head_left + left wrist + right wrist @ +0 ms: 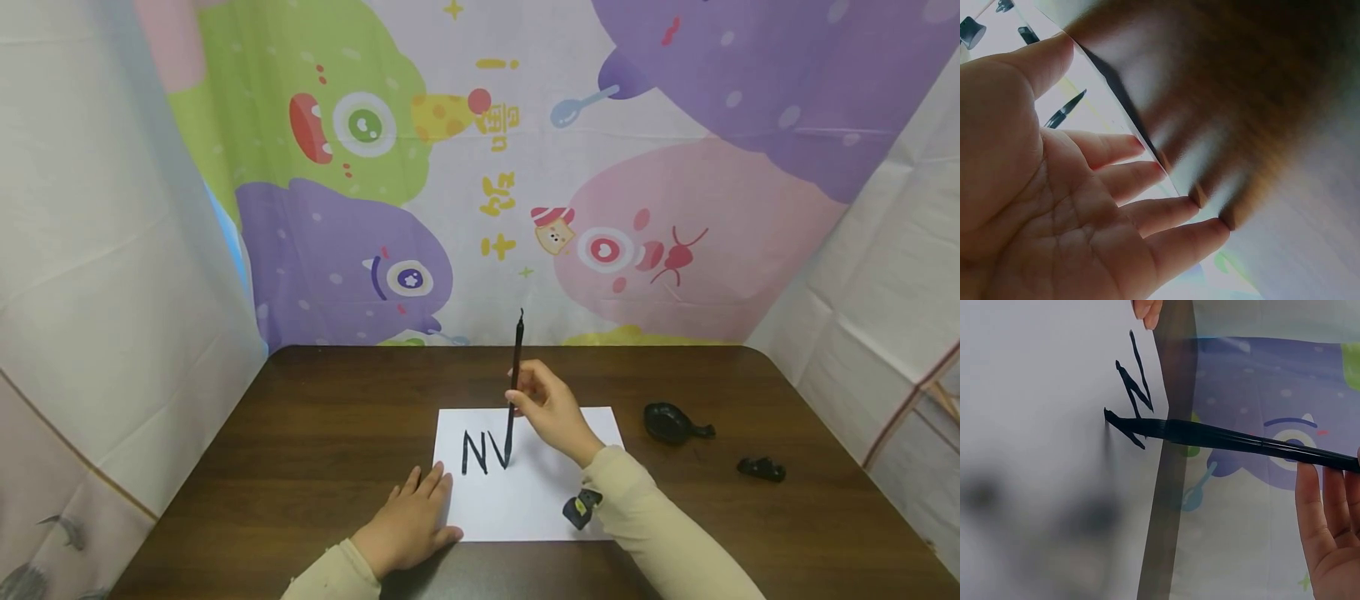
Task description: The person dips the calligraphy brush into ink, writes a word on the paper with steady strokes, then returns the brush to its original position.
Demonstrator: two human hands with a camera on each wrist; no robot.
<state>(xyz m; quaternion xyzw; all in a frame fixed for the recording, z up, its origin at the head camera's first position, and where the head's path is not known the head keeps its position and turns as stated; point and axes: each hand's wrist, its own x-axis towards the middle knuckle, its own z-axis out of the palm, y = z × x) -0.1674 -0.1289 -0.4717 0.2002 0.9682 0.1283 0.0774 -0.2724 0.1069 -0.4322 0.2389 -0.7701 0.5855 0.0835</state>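
Observation:
A black writing brush [515,367] stands nearly upright in my right hand [553,408], pinched between thumb and fingers at mid-shaft. In the right wrist view the brush [1222,437] has its dark tip on the white paper [525,508], at the lower end of a short slanting black stroke [1129,437]. Left of that stroke is a black letter N [474,452]. My left hand [412,512] rests with spread, straight fingers on the paper's left edge. In the left wrist view the left hand [1079,206] holds nothing.
Right of the paper, a small black dish with a handle [670,423] stands on the brown wooden table [322,417]. Farther right lies a small dark object [761,468], perhaps a brush rest. A black device [581,508] hangs at my right wrist. A cartoon-printed curtain [510,300] hangs behind.

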